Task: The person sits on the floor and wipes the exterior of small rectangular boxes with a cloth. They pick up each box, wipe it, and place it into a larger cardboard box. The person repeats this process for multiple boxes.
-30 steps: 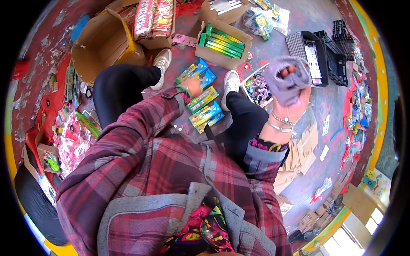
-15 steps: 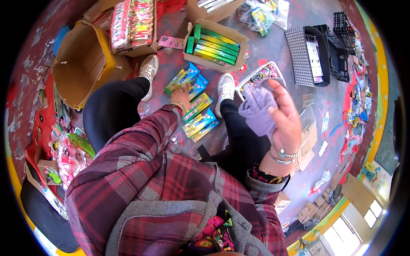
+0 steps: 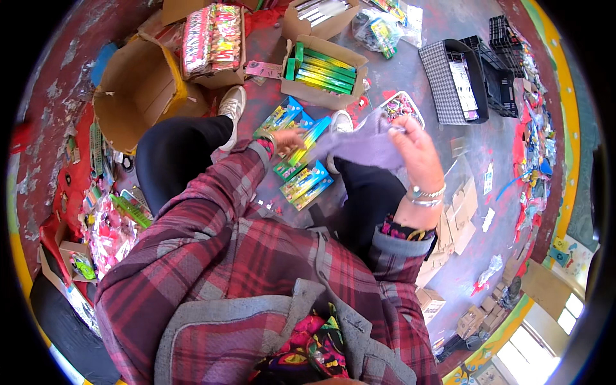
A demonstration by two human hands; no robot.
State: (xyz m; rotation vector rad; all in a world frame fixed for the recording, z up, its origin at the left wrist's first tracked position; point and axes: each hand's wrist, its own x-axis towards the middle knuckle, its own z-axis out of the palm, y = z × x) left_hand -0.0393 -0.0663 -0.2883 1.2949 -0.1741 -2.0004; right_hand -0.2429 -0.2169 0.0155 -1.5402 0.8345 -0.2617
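- A right hand (image 3: 420, 151) pinched one end of a lavender cloth (image 3: 369, 149); its grip was closed on the fabric, thumb against fingers.
- The cloth stretched sideways above the floor (image 3: 385, 70), between the right hand and the left, covering part of a white sneaker (image 3: 342, 119) from view. Motion blurred its far end, so contact with the left hand could not be confirmed.
- The left hand (image 3: 289, 140), fingers partly extended, was among blue, yellow and green packages (image 3: 307, 186) spread between the person's feet. Whether that grip held a package or only touched one could not be told.
- Good handling, it appeared, called for a light pinch near the cloth's edge, enough to control soft fabric without bunching it.
- Keeping the loose end clear of the packages looked wise: a trailing fold could have nudged them or hidden a corner from the left hand.
- Flat fingers seemed the safer contact for the packages, since a hard squeeze might have dented them.
- Beyond, a cardboard carton (image 3: 311, 94) held a row of long green and yellow boxes.
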